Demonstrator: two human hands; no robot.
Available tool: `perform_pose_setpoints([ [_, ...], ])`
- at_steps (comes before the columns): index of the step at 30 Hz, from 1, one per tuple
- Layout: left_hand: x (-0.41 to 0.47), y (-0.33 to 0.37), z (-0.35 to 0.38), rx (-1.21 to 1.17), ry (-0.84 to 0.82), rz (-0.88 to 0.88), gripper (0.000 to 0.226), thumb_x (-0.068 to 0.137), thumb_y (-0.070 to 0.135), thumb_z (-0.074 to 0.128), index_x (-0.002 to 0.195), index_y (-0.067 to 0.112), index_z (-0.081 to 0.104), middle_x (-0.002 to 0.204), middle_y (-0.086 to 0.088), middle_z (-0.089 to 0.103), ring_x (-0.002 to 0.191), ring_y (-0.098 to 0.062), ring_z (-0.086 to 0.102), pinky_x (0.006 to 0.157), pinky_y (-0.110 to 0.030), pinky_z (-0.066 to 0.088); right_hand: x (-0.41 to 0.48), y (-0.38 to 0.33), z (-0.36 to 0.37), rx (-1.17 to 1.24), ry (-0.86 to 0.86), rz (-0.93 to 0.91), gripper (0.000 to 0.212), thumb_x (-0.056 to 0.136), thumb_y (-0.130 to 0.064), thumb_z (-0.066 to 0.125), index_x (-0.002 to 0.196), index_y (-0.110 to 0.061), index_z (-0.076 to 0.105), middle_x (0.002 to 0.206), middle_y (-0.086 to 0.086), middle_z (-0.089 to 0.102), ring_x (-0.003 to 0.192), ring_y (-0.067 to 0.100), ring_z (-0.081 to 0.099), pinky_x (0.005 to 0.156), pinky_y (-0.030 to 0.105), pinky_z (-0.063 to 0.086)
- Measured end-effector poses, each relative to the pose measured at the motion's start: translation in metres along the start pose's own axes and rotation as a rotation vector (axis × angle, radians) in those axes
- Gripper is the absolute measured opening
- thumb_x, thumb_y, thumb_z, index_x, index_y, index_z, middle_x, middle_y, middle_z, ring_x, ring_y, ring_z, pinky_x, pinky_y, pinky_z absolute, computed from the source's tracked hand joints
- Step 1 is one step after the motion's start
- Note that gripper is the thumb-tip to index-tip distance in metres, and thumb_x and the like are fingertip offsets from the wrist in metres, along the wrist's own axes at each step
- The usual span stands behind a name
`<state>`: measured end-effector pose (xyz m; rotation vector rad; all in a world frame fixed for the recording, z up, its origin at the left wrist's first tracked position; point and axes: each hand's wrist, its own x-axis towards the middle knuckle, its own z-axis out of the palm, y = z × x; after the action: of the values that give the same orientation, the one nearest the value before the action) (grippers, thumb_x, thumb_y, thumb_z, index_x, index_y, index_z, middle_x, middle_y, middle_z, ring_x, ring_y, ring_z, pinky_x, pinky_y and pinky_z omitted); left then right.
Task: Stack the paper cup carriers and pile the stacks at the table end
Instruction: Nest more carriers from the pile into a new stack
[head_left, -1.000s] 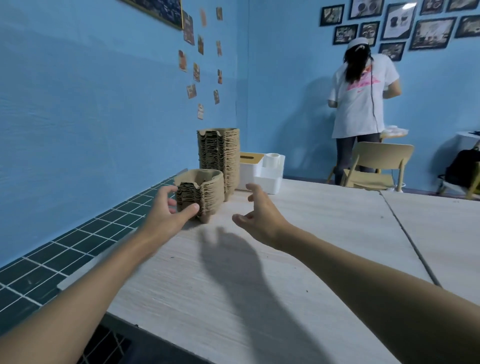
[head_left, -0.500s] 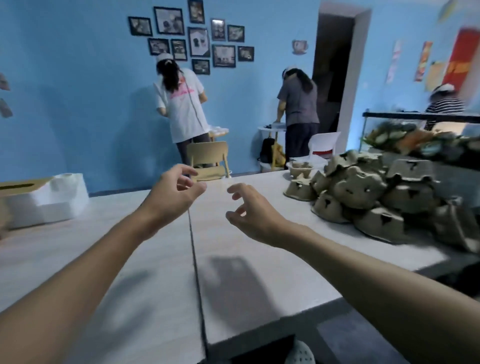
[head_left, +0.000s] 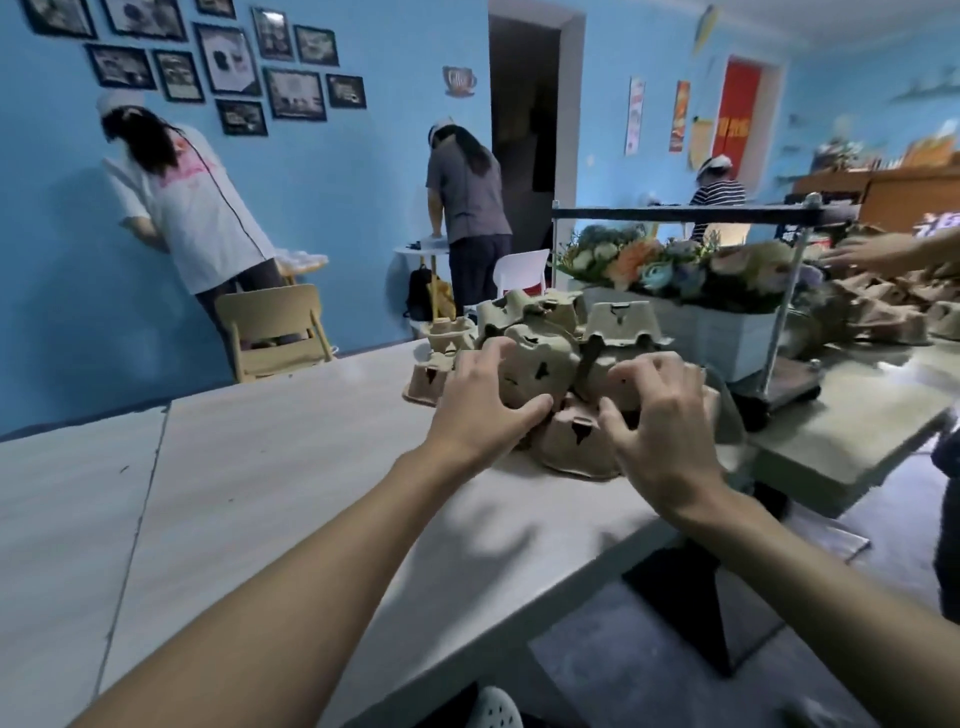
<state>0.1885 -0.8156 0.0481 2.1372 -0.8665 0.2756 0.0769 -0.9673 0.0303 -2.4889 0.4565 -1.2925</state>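
A loose heap of brown paper cup carriers (head_left: 608, 325) lies upside down near the right end of the pale table (head_left: 291, 467). My left hand (head_left: 480, 413) grips the left side of one domed paper cup carrier (head_left: 540, 364) on the heap, fingers over its top and thumb under its front. My right hand (head_left: 662, 431) curls over a neighbouring carrier (head_left: 615, 384), fingers spread on top and thumb at its front. Another carrier (head_left: 571, 441) sits on the table between my two hands. The stacks at the other table end are out of view.
A metal rack with a box of flowers (head_left: 675, 270) stands right behind the heap. More carriers (head_left: 883, 312) lie on the adjoining table, where another person's hand (head_left: 872, 254) reaches in. People stand by the blue wall; a wooden chair (head_left: 275, 332) is at the far edge.
My view has swung right, from the stacked carriers at the wall end to the loose heap. Both hands, empty before, have come down onto carriers in the heap.
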Motion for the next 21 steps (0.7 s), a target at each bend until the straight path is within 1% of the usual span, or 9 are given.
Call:
perform_pose_setpoints([
  [2,0.014,0.006,0.012,0.066,0.015,-0.011,0.086,0.07,0.062,0.068,0.146,0.034,0.037,0.141,-0.008,0.043,0.132,-0.029,0.042,0.111,-0.05,0.038,0.003,0.019,-0.005,-0.055,0.051,0.07,0.034,0.083,-0.027,0.07,0.114,-0.017,0.059,0.113,0.006,0.052,0.11,0.027,0.046,0.094,0.046,0.033],
  [4,0.024,0.01,0.021,0.145,0.025,-0.04,0.086,0.075,0.06,0.072,0.148,0.039,0.032,0.146,-0.01,0.038,0.135,-0.033,0.036,0.112,-0.053,0.035,0.002,0.035,-0.007,-0.052,0.059,0.176,0.045,0.082,-0.03,0.071,0.121,-0.015,0.055,0.118,0.01,0.05,0.114,0.03,0.045,0.095,0.046,0.033],
  [6,0.029,0.012,0.028,0.238,0.062,-0.063,0.08,0.077,0.058,0.073,0.145,0.042,0.035,0.142,-0.009,0.039,0.133,-0.033,0.035,0.11,-0.054,0.036,-0.002,0.048,-0.005,-0.034,0.05,0.261,0.05,0.081,-0.03,0.073,0.123,-0.015,0.052,0.121,0.011,0.051,0.116,0.031,0.045,0.096,0.045,0.034],
  [9,0.031,0.01,0.034,0.267,0.066,-0.097,0.067,0.077,0.056,0.075,0.132,0.041,0.041,0.134,-0.009,0.042,0.129,-0.032,0.036,0.105,-0.056,0.039,-0.006,0.059,0.0,0.03,0.001,0.353,0.044,0.084,-0.027,0.07,0.122,-0.015,0.052,0.121,0.009,0.056,0.116,0.029,0.05,0.097,0.045,0.034],
  [12,0.027,0.01,0.036,0.201,0.122,-0.08,0.053,0.076,0.044,0.078,0.114,0.029,0.044,0.122,-0.008,0.043,0.12,-0.033,0.041,0.1,-0.055,0.044,-0.005,0.061,0.0,0.052,-0.02,0.353,0.021,0.089,-0.02,0.063,0.109,-0.014,0.064,0.109,0.008,0.067,0.107,0.031,0.057,0.093,0.044,0.036],
  [15,0.015,0.012,0.03,0.133,0.207,-0.022,0.043,0.075,0.03,0.079,0.097,0.025,0.042,0.108,-0.004,0.041,0.107,-0.031,0.048,0.093,-0.044,0.046,-0.007,0.06,-0.004,0.013,0.014,0.281,0.015,0.09,-0.018,0.06,0.102,-0.014,0.069,0.104,0.008,0.069,0.103,0.03,0.054,0.09,0.043,0.035],
  [17,0.004,0.008,0.023,0.115,0.242,0.001,0.04,0.076,0.024,0.079,0.094,0.023,0.043,0.104,-0.003,0.042,0.098,-0.028,0.05,0.083,-0.033,0.043,-0.009,0.056,-0.008,0.021,0.046,0.251,0.013,0.09,-0.017,0.06,0.099,-0.014,0.069,0.102,0.007,0.069,0.102,0.029,0.052,0.089,0.042,0.034],
  [19,-0.01,0.003,0.014,0.076,0.261,-0.001,0.037,0.076,0.02,0.079,0.093,0.018,0.046,0.102,-0.004,0.042,0.091,-0.024,0.049,0.076,-0.026,0.041,-0.014,0.05,-0.01,0.038,0.058,0.255,0.011,0.088,-0.015,0.061,0.096,-0.014,0.069,0.1,0.007,0.069,0.102,0.03,0.052,0.089,0.042,0.033],
  [21,-0.026,-0.005,0.004,0.036,0.255,-0.019,0.036,0.077,0.02,0.081,0.092,0.014,0.049,0.099,-0.004,0.044,0.082,-0.017,0.047,0.069,-0.012,0.035,-0.021,0.043,-0.013,0.074,0.062,0.261,0.011,0.086,-0.011,0.061,0.094,-0.014,0.067,0.098,0.007,0.068,0.101,0.031,0.052,0.092,0.043,0.034],
])
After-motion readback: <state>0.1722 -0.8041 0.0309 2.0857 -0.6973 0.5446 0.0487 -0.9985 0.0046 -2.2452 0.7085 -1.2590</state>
